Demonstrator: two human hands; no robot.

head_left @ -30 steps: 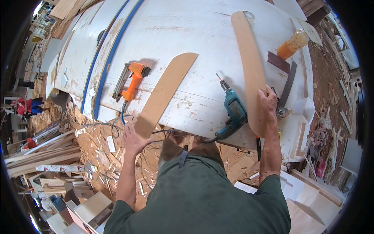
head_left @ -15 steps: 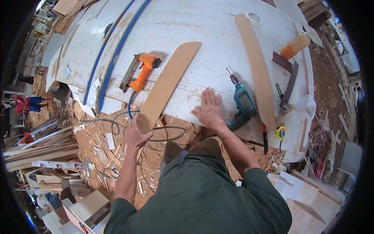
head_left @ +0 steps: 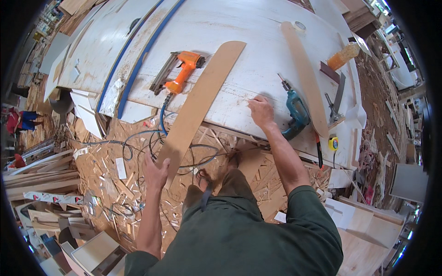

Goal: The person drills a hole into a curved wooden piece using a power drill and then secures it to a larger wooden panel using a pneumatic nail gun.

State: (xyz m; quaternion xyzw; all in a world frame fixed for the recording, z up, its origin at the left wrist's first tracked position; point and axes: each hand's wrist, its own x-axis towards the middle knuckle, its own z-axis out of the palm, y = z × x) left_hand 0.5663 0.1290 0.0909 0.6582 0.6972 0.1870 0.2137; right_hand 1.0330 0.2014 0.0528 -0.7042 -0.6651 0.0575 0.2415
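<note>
My left hand (head_left: 155, 174) is closed around the near end of a long flat wooden board (head_left: 205, 94), whose far end is rounded at one corner and lies over the white tabletop (head_left: 244, 69). Over the table's near part my right hand (head_left: 261, 112) has its fingers curled together; something small and pale shows at the fingertips, too small to name. Just right of that hand lies a teal power drill (head_left: 297, 110) with a bit in its chuck. An orange nail gun (head_left: 184, 71) rests left of the board, its hose (head_left: 163, 119) dropping off the table edge.
A second curved board (head_left: 306, 73) lies beyond the drill. Near it are a roll of tape (head_left: 299, 26), an orange-filled bottle (head_left: 343, 56), a try square (head_left: 340, 89) and a yellow tape measure (head_left: 333, 143). Blue-edged strips (head_left: 149, 43) cross the left side. Wood scraps cover the floor (head_left: 103, 170).
My right hand went from flat and spread on the table to curled fingers. The board in my left hand has slid toward me past the table edge, and my view has shifted.
</note>
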